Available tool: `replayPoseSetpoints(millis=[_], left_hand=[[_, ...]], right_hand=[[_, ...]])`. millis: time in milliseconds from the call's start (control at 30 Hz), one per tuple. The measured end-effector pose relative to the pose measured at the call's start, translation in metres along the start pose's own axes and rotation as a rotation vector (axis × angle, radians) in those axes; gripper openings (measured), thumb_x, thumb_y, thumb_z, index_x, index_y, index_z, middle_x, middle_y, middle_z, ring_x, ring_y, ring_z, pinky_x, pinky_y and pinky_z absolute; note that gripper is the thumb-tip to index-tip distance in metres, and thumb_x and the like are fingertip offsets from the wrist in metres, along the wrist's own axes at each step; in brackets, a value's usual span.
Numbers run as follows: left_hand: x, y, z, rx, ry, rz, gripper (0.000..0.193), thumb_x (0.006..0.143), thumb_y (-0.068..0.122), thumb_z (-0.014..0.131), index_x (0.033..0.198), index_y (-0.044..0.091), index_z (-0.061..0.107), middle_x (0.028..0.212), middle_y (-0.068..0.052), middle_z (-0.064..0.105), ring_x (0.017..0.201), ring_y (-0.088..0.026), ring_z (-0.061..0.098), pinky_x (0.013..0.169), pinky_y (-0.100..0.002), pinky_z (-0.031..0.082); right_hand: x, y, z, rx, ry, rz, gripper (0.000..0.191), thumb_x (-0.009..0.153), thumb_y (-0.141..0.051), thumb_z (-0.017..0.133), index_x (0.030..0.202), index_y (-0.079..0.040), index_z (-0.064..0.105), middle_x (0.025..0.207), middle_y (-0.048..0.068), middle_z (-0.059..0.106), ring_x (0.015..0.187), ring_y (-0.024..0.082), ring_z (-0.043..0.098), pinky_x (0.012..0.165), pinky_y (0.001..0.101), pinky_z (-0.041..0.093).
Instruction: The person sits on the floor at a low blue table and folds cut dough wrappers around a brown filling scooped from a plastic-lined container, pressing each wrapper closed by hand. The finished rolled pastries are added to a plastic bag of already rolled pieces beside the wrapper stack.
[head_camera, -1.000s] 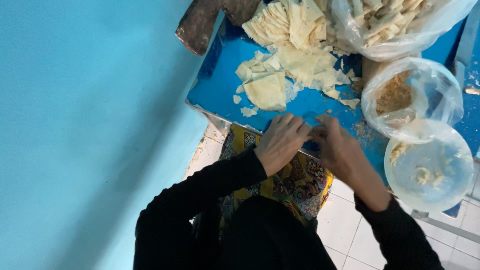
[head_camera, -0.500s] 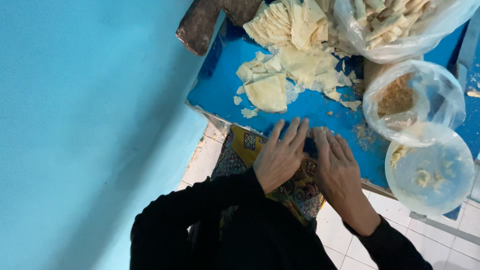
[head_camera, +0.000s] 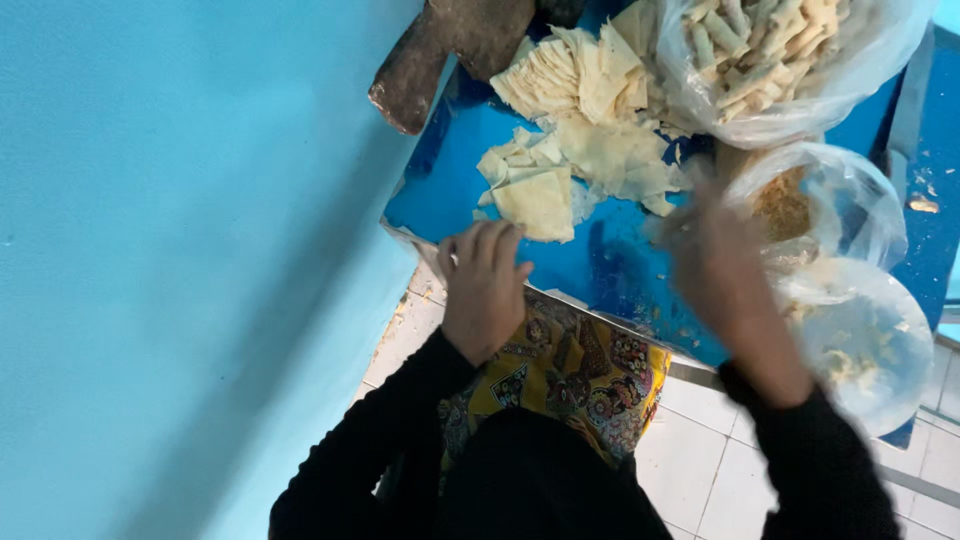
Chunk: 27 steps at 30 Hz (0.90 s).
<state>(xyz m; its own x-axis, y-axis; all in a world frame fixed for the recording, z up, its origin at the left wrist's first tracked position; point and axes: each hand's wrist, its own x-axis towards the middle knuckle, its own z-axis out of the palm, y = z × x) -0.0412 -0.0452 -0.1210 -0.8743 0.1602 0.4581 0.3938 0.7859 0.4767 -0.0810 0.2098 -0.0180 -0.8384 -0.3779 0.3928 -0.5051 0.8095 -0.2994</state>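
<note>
My left hand (head_camera: 485, 285) rests at the near edge of the blue table (head_camera: 610, 270), fingers extended and holding nothing. Just beyond its fingertips lies a folded pale pastry sheet (head_camera: 535, 195). My right hand (head_camera: 722, 270) is blurred with motion above the table's right part, close to a clear bag of brown filling (head_camera: 800, 200). Whether it holds anything I cannot make out. A heap of loose pastry sheets (head_camera: 600, 110) lies farther back.
A clear bag of rolled pastries (head_camera: 790, 55) sits at the back right. A clear round bowl (head_camera: 870, 340) with crumbs stands at the right edge. A dark brown block (head_camera: 440, 50) leans at the back left. A blue wall (head_camera: 180, 250) runs alongside; a patterned yellow cloth (head_camera: 570, 370) covers my lap.
Both hands were together at the table's near edge. Now they have parted: the right hand has swung right toward the filling bag, the left has shifted left along the edge.
</note>
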Motion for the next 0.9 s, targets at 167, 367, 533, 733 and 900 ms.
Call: replayPoseSetpoints(millis=[167,367,533,733,900], left_hand=[[0.005,-0.009,-0.006,-0.041,0.086,0.009,0.041,0.102,0.015,0.070,0.135,-0.001,0.053,0.136,-0.016,0.052,0.132,-0.032,0.044,0.108,-0.052,0.030],[0.017,0.005,-0.013,-0.087,0.029,-0.061,0.043,0.097,0.010,0.063,0.136,-0.001,0.052,0.134,-0.018,0.052,0.128,-0.036,0.043,0.106,-0.056,0.029],[0.018,0.008,-0.019,-0.239,0.142,-0.011,0.040,0.106,0.006,0.049,0.145,0.002,0.050,0.133,-0.017,0.055,0.127,-0.035,0.049,0.109,-0.054,0.032],[0.020,0.006,-0.020,-0.594,0.168,-0.234,0.023,0.111,0.008,0.042,0.131,0.003,0.052,0.124,-0.019,0.058,0.110,-0.033,0.064,0.095,-0.044,0.052],[0.020,0.007,-0.020,-0.715,0.192,-0.210,0.023,0.114,0.008,0.037,0.131,-0.001,0.049,0.125,-0.022,0.057,0.114,-0.035,0.063,0.099,-0.044,0.052]], right_hand=[[0.050,0.033,-0.058,-0.489,0.239,0.059,0.049,0.103,0.006,0.062,0.148,0.011,0.044,0.117,0.031,0.060,0.106,0.044,0.061,0.088,0.0502,0.049],[0.037,-0.057,0.034,0.333,-0.134,0.187,0.068,0.092,0.001,0.068,0.152,-0.005,0.038,0.122,0.020,0.067,0.096,0.035,0.069,0.083,0.0442,0.055],[0.034,-0.074,0.072,0.129,-0.008,0.025,0.068,0.094,-0.002,0.070,0.154,-0.007,0.040,0.111,0.020,0.072,0.100,0.039,0.071,0.080,0.0465,0.057],[0.033,-0.071,0.070,0.151,-0.020,0.017,0.069,0.095,-0.007,0.069,0.156,-0.006,0.038,0.102,0.015,0.077,0.088,0.034,0.073,0.071,0.0431,0.058],[0.027,-0.076,0.081,-0.092,0.022,-0.095,0.070,0.097,-0.008,0.072,0.158,-0.008,0.038,0.092,0.016,0.074,0.075,0.033,0.073,0.061,0.0416,0.056]])
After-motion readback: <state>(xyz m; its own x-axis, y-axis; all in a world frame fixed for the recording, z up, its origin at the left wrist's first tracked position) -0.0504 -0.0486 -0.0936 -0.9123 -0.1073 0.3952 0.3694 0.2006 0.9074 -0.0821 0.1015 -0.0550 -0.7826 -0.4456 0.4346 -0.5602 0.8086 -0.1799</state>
